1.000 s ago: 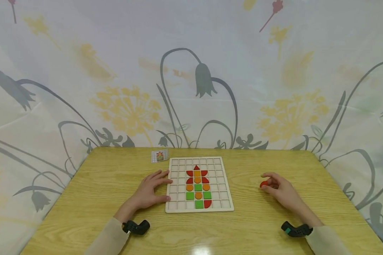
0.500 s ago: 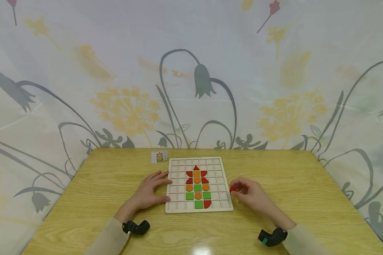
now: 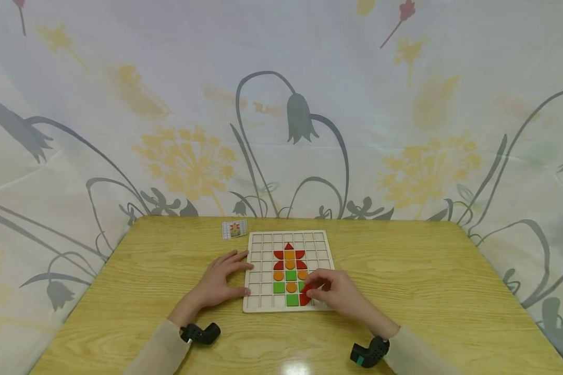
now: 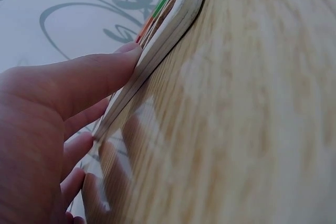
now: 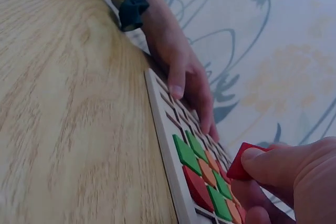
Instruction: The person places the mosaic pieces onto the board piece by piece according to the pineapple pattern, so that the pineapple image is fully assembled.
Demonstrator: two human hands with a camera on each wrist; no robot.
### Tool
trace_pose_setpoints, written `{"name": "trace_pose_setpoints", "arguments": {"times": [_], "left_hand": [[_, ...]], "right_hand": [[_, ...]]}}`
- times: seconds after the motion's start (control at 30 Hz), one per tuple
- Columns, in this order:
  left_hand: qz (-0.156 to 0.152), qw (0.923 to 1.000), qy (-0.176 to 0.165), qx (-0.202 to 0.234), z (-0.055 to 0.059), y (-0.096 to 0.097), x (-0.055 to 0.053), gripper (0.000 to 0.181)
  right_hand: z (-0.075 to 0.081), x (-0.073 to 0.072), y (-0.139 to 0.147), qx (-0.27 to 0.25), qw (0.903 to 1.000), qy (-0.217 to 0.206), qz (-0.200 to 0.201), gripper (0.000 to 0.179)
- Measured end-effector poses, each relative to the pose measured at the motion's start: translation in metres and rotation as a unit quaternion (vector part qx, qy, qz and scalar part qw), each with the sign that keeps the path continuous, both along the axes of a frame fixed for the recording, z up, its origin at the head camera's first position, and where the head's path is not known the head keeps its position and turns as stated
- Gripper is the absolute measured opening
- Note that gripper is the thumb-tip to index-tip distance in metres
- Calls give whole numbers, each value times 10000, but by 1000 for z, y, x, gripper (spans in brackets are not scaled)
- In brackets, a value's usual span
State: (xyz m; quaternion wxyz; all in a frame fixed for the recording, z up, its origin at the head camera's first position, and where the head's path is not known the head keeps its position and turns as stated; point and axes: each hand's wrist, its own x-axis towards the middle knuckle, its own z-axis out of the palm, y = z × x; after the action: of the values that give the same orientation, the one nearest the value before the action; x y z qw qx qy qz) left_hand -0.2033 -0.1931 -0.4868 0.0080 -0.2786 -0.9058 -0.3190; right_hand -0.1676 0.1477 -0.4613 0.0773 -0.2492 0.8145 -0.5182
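A square grid board [image 3: 266, 301] lies on the table, with red, orange and green flat pieces set in its middle columns. My left hand [image 3: 218, 284] rests at its left side, thumb and fingertips touching the rim, fingers loosely spread. Over the lower right of the board, my right hand [image 3: 341, 294] pinches a red tile [image 5: 241, 165] between thumb and fingers; one straight corner of it shows, the rest is covered. Just under that hand, a red rounded piece [image 5: 197, 187] sits in the bottom row beside a green square [image 5: 185, 153].
Beyond the board's upper left corner lies a small picture card [image 3: 234, 229] with a coloured pattern on a grid. The wooden table [image 3: 417, 250] ends at a flower-printed cloth backdrop [image 3: 192, 104]. Each wrist wears a black device [image 3: 369, 352].
My right hand has travelled left from the bare table on the right to above the board's lower right, carrying the red tile. My left hand and the board have stayed put.
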Motion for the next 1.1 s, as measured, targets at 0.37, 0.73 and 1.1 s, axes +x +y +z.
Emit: {"name": "trace_pose_setpoints", "arguments": {"times": [0.37,0.73,1.1], "left_hand": [[8,10000,-13,-41,1,0,0,56],[18,10000,-35,-64,4,1,0,55],[47,9999,-90,-102,5,1,1,55]], "right_hand": [[-4,-2,-25,5,9994,311,136,6],[-3,-9,-38,-73,9995,-77,313,8],[4,-24,-56,1090,9685,1572,1597,17]]}}
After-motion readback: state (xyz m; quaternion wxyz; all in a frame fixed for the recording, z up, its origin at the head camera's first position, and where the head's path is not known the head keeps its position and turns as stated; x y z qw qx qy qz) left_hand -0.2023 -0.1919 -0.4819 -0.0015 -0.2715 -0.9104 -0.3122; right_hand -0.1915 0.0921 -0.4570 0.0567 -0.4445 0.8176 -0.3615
